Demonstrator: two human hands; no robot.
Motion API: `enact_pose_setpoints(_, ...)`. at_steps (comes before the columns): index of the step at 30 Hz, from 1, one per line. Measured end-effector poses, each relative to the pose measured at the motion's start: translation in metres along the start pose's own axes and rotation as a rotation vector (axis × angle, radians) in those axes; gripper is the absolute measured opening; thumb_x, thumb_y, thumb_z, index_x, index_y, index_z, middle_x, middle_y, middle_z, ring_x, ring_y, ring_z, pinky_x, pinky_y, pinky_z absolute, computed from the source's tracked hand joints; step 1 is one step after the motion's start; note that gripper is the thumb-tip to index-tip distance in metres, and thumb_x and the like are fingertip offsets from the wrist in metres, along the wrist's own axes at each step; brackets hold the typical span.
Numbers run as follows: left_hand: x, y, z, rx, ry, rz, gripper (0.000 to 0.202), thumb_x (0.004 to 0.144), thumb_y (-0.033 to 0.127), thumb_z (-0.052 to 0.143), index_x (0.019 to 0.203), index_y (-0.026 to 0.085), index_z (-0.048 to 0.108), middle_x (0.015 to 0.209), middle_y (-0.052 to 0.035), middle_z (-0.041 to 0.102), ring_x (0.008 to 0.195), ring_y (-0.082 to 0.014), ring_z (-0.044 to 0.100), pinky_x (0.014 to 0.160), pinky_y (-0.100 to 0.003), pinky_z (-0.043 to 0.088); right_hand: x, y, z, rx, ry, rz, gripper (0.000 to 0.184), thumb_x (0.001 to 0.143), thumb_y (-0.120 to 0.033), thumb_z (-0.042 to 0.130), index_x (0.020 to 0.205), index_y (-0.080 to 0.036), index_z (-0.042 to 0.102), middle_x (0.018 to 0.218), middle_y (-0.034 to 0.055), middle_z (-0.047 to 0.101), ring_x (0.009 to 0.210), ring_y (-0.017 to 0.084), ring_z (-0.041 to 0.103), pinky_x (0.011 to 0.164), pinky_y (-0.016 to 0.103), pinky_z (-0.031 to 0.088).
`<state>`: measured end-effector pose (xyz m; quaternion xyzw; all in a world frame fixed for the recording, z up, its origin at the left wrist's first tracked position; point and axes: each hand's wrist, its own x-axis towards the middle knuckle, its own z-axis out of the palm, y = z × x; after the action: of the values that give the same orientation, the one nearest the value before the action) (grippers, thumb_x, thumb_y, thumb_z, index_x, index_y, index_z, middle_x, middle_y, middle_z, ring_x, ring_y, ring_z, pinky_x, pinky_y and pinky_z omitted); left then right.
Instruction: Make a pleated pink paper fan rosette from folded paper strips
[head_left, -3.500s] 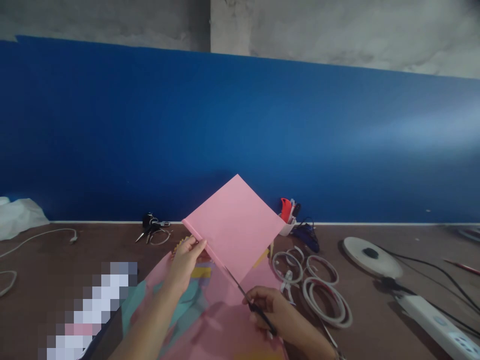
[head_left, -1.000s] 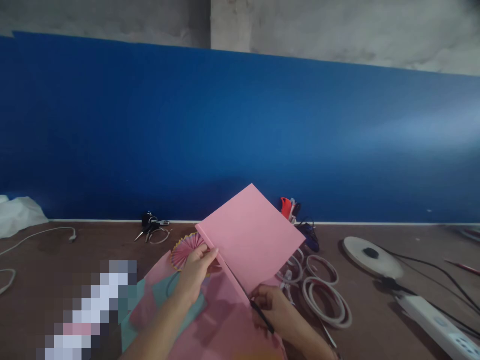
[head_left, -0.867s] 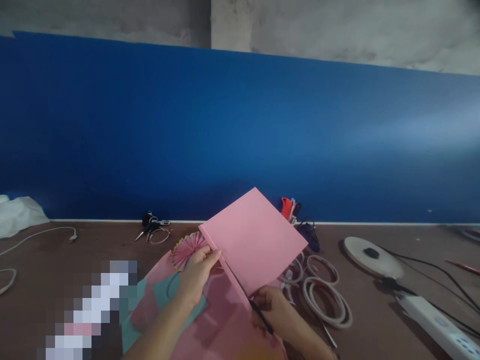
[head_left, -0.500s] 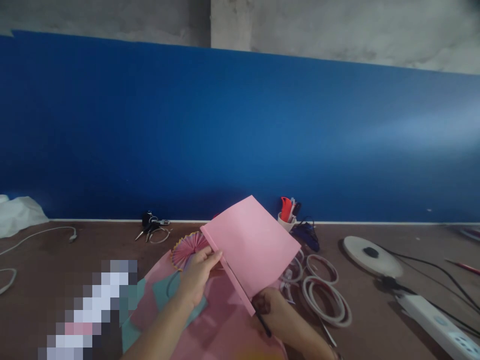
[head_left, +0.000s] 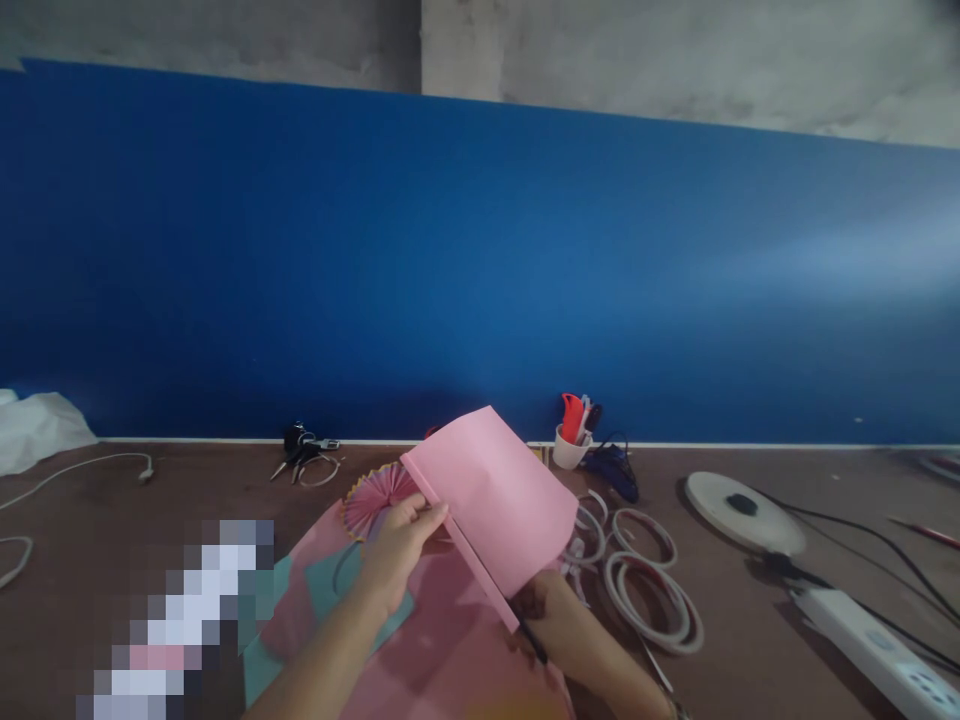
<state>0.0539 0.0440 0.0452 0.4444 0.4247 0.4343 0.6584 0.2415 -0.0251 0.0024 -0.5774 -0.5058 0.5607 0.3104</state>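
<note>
A pink sheet of paper (head_left: pixel 499 490) is held up at a slant over the desk, with a narrow strip (head_left: pixel 480 575) along its left edge and a dark slit between the two. My left hand (head_left: pixel 409 535) pinches the strip side near its upper end, thumb on top. Close to the lower corner, my right hand (head_left: pixel 544 610) is closed round black-handled scissors (head_left: pixel 532 642), lined up with the slit; the blades are mostly hidden by the paper. Beneath lie more pink paper (head_left: pixel 442 660), teal paper (head_left: pixel 315 590) and a pleated pink paper fan (head_left: pixel 375 500).
To the right are rolls of white tape (head_left: pixel 652 605), a white cup (head_left: pixel 568 450) of pens, a round white plate-like device (head_left: pixel 739 510) and a power strip (head_left: pixel 877 640). Keys (head_left: pixel 304 450) lie by the blue partition (head_left: pixel 450 250). A white cable (head_left: pixel 82 465) runs at left.
The large part of the pink sheet has bent and shifted down and left, uncovering the white cup. My right hand has moved slightly with the scissors; my left hand has stayed put.
</note>
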Motion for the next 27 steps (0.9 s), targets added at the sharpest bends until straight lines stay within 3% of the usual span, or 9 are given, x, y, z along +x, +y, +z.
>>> enact_pose_setpoints(8,0.003,-0.004,-0.003,-0.085,-0.006,-0.004,0.038,0.073,0.048,0.063,0.088,0.013,0.069,0.074,-0.0077,0.073,0.070,-0.0216,0.067,0.062,-0.030,0.051,0.004,0.006,-0.002,0.037,0.009,0.013,0.010,0.049,-0.011,0.054,0.056,-0.011,0.061,0.042,-0.0020,0.057,0.033,0.008,0.047,0.033,0.017,0.035)
enact_pose_setpoints(11,0.003,-0.005,-0.003,-0.093,-0.013,-0.010,0.036,0.071,0.046,0.066,0.085,0.014,0.069,0.075,-0.0074,0.073,0.071,-0.0222,0.068,0.061,-0.030,0.051,0.000,0.000,0.000,0.089,0.033,0.049,0.034,0.049,-0.013,0.056,0.083,-0.010,0.062,0.046,-0.0033,0.060,0.033,0.008,0.047,0.033,0.017,0.034)
enact_pose_setpoints(14,0.002,-0.006,-0.001,-0.065,-0.014,-0.027,0.035,0.069,0.046,0.068,0.081,0.013,0.069,0.072,-0.0075,0.073,0.069,-0.0222,0.068,0.060,-0.030,0.051,-0.004,-0.004,0.001,0.150,0.065,0.020,0.061,0.053,-0.014,0.059,0.113,-0.012,0.051,0.063,-0.0012,0.068,0.036,0.008,0.049,0.036,0.018,0.039)
enact_pose_setpoints(16,0.001,-0.008,0.000,-0.058,0.006,-0.033,0.035,0.069,0.046,0.068,0.080,0.013,0.068,0.070,-0.0075,0.073,0.066,-0.0221,0.068,0.058,-0.030,0.051,-0.006,-0.005,0.001,0.157,0.084,0.006,0.067,0.055,-0.014,0.062,0.120,-0.012,0.045,0.075,0.0022,0.071,0.038,0.008,0.051,0.038,0.019,0.042)
enact_pose_setpoints(21,0.002,-0.011,0.002,-0.067,0.034,-0.043,0.032,0.068,0.043,0.068,0.079,0.012,0.067,0.065,-0.0065,0.071,0.062,-0.0211,0.067,0.057,-0.030,0.051,-0.006,-0.004,0.001,0.163,0.072,-0.048,0.060,0.057,-0.020,0.069,0.114,-0.014,0.050,0.079,0.0033,0.070,0.044,0.011,0.056,0.040,0.021,0.045)
enact_pose_setpoints(27,0.001,-0.008,0.003,-0.079,0.056,-0.057,0.036,0.063,0.045,0.071,0.077,0.013,0.066,0.064,-0.0063,0.071,0.060,-0.0198,0.067,0.056,-0.028,0.051,-0.004,-0.003,0.002,0.171,0.067,-0.028,0.059,0.058,-0.020,0.070,0.113,-0.015,0.051,0.065,-0.0020,0.066,0.039,0.008,0.051,0.035,0.018,0.039)
